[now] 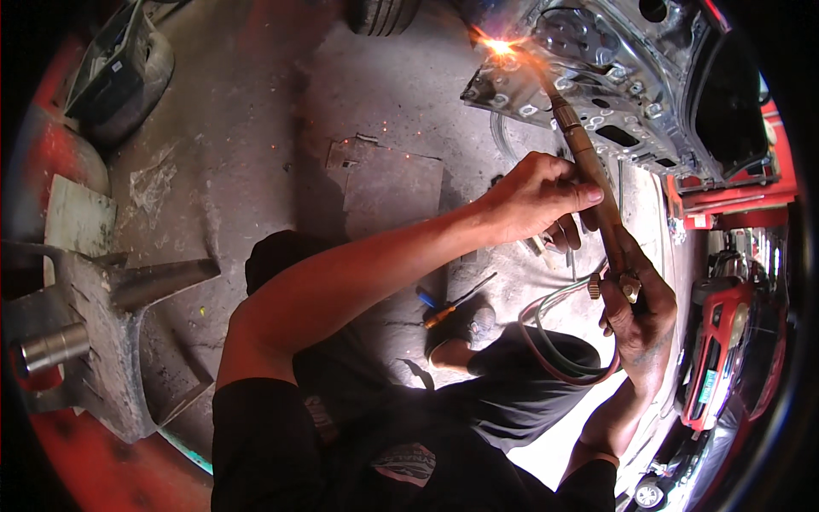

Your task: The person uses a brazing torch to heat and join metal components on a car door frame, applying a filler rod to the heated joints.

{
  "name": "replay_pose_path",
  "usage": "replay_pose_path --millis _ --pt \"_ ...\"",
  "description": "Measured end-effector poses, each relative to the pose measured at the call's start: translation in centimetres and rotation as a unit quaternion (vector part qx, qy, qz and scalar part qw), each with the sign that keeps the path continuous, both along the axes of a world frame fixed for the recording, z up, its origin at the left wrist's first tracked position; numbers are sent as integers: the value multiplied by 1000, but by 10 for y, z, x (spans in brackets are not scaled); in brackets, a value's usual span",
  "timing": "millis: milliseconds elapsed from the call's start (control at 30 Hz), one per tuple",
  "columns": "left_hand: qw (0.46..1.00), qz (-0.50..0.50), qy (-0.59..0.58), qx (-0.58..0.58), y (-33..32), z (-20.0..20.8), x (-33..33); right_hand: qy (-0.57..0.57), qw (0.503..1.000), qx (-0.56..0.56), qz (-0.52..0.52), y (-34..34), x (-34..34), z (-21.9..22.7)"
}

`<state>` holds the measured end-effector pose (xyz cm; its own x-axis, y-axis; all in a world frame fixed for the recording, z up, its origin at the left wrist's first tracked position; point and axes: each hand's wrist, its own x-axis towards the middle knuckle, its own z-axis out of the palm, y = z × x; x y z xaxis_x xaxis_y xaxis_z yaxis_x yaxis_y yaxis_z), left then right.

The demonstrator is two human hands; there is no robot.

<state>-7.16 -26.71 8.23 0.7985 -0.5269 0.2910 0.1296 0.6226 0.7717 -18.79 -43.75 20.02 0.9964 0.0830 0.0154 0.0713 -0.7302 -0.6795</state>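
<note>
Flame (502, 48): sparking at the metal panel's (627, 107) left edge — heating or cutting seems in hand.
Left hand (542, 200): pinching the torch (591, 162) mid-barrel.
Torch: slanted, tip toward that edge.
Right hand (641, 316): wrapped around its valve end — next move likely calls for steady aim.

A rounded print (405, 463) with pale lettering marks the black shirt (478, 482). The red car (727, 337) wears a greenish plate (708, 386), too small to read.
</note>
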Motion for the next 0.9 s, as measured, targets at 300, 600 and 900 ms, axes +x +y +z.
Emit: replay_pose_path --millis 300,600,900 --pt "1000 0 1 -5 1 -1 1 7 1000 6 -16 6 0 1" --pt "1000 -6 1 -17 -2 -4 1 3 1000 9 -15 7 -1 2" --pt "1000 -11 10 -17 -3 -5 3 -1 1000 16 -9 13 -2 5"
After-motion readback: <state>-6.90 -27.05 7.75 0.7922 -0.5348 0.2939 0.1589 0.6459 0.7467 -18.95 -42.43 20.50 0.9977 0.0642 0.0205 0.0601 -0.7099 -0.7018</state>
